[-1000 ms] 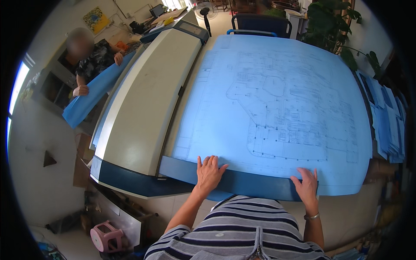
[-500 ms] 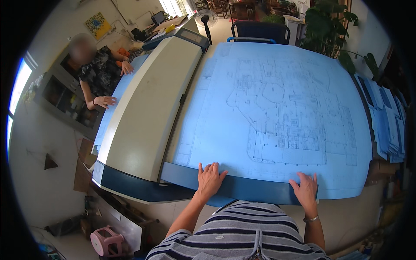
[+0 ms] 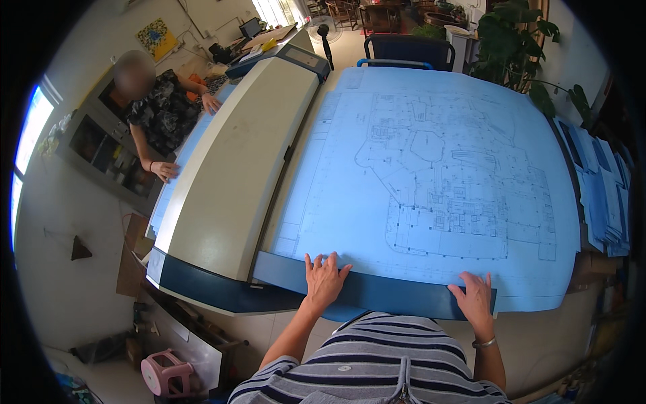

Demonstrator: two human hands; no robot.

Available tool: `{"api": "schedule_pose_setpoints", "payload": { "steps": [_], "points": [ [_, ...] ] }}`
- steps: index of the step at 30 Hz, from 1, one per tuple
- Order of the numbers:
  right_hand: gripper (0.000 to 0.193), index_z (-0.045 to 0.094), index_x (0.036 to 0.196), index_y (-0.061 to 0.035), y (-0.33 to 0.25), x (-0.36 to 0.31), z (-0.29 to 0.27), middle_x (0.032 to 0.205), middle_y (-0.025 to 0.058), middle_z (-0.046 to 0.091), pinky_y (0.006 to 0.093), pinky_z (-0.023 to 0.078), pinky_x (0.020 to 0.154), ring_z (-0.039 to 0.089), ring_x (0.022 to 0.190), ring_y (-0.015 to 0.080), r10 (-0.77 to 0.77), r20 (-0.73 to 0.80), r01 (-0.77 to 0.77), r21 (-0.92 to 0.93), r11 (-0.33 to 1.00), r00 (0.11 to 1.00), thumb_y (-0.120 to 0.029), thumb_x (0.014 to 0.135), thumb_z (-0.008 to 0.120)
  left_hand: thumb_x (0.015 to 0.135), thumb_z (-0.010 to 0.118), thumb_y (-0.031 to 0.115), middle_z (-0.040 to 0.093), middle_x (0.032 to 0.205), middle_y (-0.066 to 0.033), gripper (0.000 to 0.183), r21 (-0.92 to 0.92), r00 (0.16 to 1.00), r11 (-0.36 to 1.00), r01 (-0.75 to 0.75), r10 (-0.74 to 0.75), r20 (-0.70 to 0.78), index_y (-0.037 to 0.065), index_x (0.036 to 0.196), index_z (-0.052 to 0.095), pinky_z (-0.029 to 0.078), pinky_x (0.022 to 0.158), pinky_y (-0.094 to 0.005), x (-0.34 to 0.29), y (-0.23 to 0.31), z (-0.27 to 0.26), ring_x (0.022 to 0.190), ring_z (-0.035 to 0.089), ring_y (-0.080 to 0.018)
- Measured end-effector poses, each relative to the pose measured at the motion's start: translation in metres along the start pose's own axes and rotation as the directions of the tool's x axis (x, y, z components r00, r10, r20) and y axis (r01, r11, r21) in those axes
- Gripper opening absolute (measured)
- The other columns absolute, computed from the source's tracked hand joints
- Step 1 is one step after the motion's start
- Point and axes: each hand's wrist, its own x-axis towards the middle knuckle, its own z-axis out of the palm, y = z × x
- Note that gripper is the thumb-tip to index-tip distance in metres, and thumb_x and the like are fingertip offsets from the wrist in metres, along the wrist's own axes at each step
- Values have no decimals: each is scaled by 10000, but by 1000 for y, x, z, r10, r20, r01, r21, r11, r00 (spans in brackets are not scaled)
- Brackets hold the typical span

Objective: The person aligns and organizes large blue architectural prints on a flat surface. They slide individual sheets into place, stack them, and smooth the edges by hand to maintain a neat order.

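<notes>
A large blue sheet with a printed building plan (image 3: 431,182) lies spread over the feed table of a wide-format machine (image 3: 222,161). My left hand (image 3: 325,281) rests at the sheet's near edge, across the dark blue front rail (image 3: 393,294) of the table. Its fingers are spread and point away from me. Farther right, my right hand (image 3: 475,296) lies at the same edge near the rail's end, fingers apart and slightly bent. Neither hand grips anything.
Across the machine, another person (image 3: 161,111) has both hands at blue paper (image 3: 182,158) on its far side. Folded blue sheets (image 3: 602,182) are piled at the right. A leafy plant (image 3: 508,50), a dark chair (image 3: 410,52) and a pink stool (image 3: 166,372) stand around.
The other person's hands have shifted a little over the paper, one toward the machine's cover, the other nearer me. My hands stay in place; the view has moved slightly.
</notes>
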Motion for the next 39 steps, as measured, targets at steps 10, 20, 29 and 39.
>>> {"api": "schedule_pose_setpoints", "payload": {
  "steps": [10,20,29,39],
  "points": [
    [449,659,1131,-43,0,2,-3,1087,141,712,640,298,1123,640,1037,357,3,15,-3,28,1000,1000,-374,845,762,965,610,465,712,1102,-191,596,-32,1000,999,-1,2,17,-18,1309,550,237,1144,-652,-4,-2,1,1252,551,-421],
    [474,657,1153,-49,-10,1,3,1102,146,706,630,296,1128,629,1088,352,-26,19,25,19,1000,999,-390,841,765,961,611,472,713,1084,-197,610,18,999,1000,8,-7,-40,-38,1290,555,224,1133,-678,-2,-1,4,1234,556,-424],
    [471,657,1148,-47,7,1,-12,1109,155,705,638,286,1128,620,1106,362,25,22,-27,79,997,999,-393,846,762,958,607,478,700,1131,-203,631,-11,999,1000,4,-4,-52,-51,1298,557,199,1143,-680,-3,6,0,1242,544,-438],
    [476,675,1113,-26,-1,1,-14,1091,168,709,621,273,1144,607,1137,372,-31,36,30,47,998,999,-398,833,773,976,585,474,709,1114,-195,628,10,997,997,73,-73,-16,-49,1322,551,184,1156,-669,-2,6,-2,1267,527,-438]
  ]
}}
